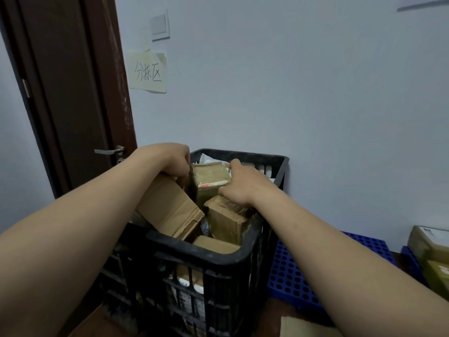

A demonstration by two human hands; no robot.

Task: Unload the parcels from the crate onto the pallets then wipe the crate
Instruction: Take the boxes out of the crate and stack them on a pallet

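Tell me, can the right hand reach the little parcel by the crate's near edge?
Probably yes: the little parcel lies uncovered, though the right hand now grips a taped parcel.

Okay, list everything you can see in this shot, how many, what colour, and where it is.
crate: one, black, centre
taped parcel: one, brown, top of the crate
other parcels: at least three, brown, inside the crate
pallets: two, blue, floor at right
unloaded parcels: two, brown, on the far pallet
door: one, dark brown, left
door handle: one, silver, on the door
switch: one, white, wall
paper sign: one, yellowish, wall below the switch
left hand: one, grips the taped parcel's left side
right hand: one, grips its right side
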